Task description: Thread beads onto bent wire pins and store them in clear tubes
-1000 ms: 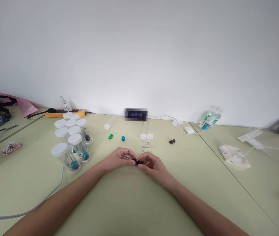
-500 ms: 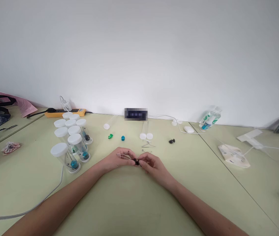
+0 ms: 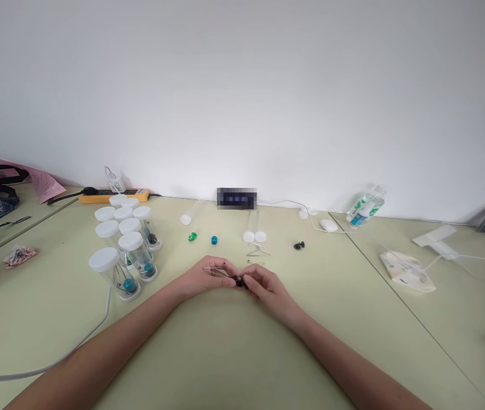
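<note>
Fingers pinched, my left hand [image 3: 208, 277] holds a small black piece [image 3: 239, 281] with thin metal wires [image 3: 216, 270] sticking out from it to the left. My right hand [image 3: 268, 286] closes its fingertips on the other side of the same black piece. The fingers cover much of it, so its exact kind is unclear. Just beyond the hands lie thin metal rods [image 3: 258, 250]. Farther back are a shiny blue piece [image 3: 214, 240], a shiny green piece [image 3: 192, 237] and black pieces [image 3: 299, 246].
Several white-capped clear tubes [image 3: 116, 273] stand at left, before an orange power strip [image 3: 114, 196]. More clear tubes [image 3: 252, 223] lie at the back near a dark box [image 3: 236, 199]. A white mouse [image 3: 328, 225], a bottle [image 3: 366, 208] and a white packet [image 3: 407, 270] are at right.
The black piece and my right fingertips have shifted very slightly to the right. Both hands keep the same grip, and the other things stay in place.
</note>
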Tool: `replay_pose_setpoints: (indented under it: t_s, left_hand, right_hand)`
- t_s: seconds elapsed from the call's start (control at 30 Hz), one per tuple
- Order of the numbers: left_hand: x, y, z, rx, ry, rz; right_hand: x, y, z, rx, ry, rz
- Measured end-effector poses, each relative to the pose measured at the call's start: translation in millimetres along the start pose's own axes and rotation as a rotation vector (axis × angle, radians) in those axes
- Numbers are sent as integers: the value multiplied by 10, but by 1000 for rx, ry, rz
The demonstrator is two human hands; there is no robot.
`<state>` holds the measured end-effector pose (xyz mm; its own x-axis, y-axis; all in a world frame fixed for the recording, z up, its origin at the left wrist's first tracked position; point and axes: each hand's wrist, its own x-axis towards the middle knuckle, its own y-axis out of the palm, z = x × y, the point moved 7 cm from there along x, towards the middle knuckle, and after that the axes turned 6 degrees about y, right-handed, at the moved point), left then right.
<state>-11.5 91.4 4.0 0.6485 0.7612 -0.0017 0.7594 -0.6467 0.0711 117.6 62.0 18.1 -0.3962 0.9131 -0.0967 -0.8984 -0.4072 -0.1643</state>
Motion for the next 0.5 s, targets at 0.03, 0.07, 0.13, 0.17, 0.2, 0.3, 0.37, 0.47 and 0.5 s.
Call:
replay_pose_setpoints:
  t_s: [0.03, 0.07, 0.13, 0.17, 0.2, 0.3, 0.37, 0.47, 0.5]
  left_hand:
    - [-2, -3, 2, -8, -3, -6]
    - [-4, -4, 3, -9, -4, -10]
    - [-5, -1, 0, 5, 0, -7]
    - [-5, 4, -5, 11, 6, -1]
    - [-4, 9, -12, 14, 13, 5]
    - [-8, 10, -21, 12, 12, -2]
    - [-10, 6, -20, 13, 1, -13]
    - [-8, 14, -31, 8, 11, -2]
    - [-7, 16, -34, 5, 16, 1]
  right_hand:
    - [-2, -4, 4, -4, -2, -7]
    - [-4, -4, 7, -5, -5, -8]
    - [-5, 4, 8, 7, -11, 5]
    - [-3, 8, 6, 17, -13, 14]
    - [-1, 9, 2, 24, -12, 19]
    - [6, -10, -11, -3, -6, -3]
    - [6, -22, -11, -26, -12, -18]
    - [1, -8, -15, 7, -17, 6]
    - [0, -4, -21, 20, -13, 12]
